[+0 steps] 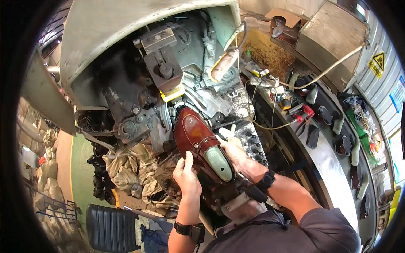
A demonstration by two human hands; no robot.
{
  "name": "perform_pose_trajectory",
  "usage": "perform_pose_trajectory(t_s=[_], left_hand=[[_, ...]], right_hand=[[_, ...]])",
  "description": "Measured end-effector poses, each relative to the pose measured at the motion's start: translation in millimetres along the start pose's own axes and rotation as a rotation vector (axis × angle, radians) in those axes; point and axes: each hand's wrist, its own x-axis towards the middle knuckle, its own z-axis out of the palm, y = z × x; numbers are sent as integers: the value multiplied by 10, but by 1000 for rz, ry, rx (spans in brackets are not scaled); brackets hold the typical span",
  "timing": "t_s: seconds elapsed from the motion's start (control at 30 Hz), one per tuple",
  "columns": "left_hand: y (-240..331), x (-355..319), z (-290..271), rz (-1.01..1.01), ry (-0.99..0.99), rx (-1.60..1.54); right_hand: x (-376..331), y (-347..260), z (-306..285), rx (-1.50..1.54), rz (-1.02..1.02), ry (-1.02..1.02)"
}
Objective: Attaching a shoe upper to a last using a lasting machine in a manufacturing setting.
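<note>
A glossy burgundy loafer (193, 126) with a pale green last (220, 163) inside lies between my hands, its toe pointing at the machine's clamp parts. My right hand (237, 155) grips the loafer's right side near the heel. On the other side, my left hand (187, 176) has its thumb raised and fingers curled in against the loafer's left edge; its exact contact is partly hidden. Just beyond my right fingers is a pale cylindrical piece (227, 131). Above the toe hangs a dark metal block (163, 69) with a yellow lower edge.
The machine's big grey-green hood (143, 17) arches over the work. To the right runs a dark conveyor (325, 139) carrying several shoes, with a red tool (304, 113) beside it. Cloth sacks (126, 168) and a black chair (110, 227) are at the left.
</note>
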Motion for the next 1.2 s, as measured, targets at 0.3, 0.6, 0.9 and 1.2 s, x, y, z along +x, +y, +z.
perform_pose_trajectory(t_s=[0.3,0.6,0.9,1.2], left_hand=[[-18,484,-66,-58,84,-52],[60,542,-52,-184,26,-72],[-639,698,-115,-4,173,-174],[-755,718,83,72,392,-231]], right_hand=[[396,90,181,-84,-26,143],[511,51,185,-26,-9,122],[674,228,-56,-128,-106,-3],[661,346,-32,42,-149,69]])
